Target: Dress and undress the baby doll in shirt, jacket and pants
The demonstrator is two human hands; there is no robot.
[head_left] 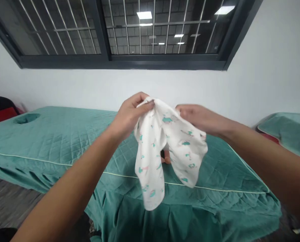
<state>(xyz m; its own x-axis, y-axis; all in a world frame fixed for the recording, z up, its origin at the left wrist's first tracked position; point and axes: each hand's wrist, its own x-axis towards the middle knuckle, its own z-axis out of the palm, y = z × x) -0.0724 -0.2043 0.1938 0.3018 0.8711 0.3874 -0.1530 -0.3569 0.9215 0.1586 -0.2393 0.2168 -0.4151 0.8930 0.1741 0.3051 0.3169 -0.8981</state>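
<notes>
A soft white cloth (pixel 150 168) with small green and pink prints hangs in the air above the bed, its lower end falling in two rounded flaps. I cannot tell from its folds whether it is a small garment or a bib. At its upper left, my left hand (pixel 133 114) pinches the gathered top edge between thumb and fingers. My right hand (pixel 196 116) is closed on the upper right edge, with its fingertips partly hidden. Behind the cloth, a skin-coloured object (pixel 167 157) with a dark part shows in the gap; most of it is covered.
A green quilted bed cover (pixel 64 137) with pale piping spreads below my hands, with a round hole (pixel 26 118) at its far left. A white wall (pixel 89 85) and a dark-framed barred window (pixel 162 62) rise behind. Another green-covered surface (pixel 291 126) stands at right.
</notes>
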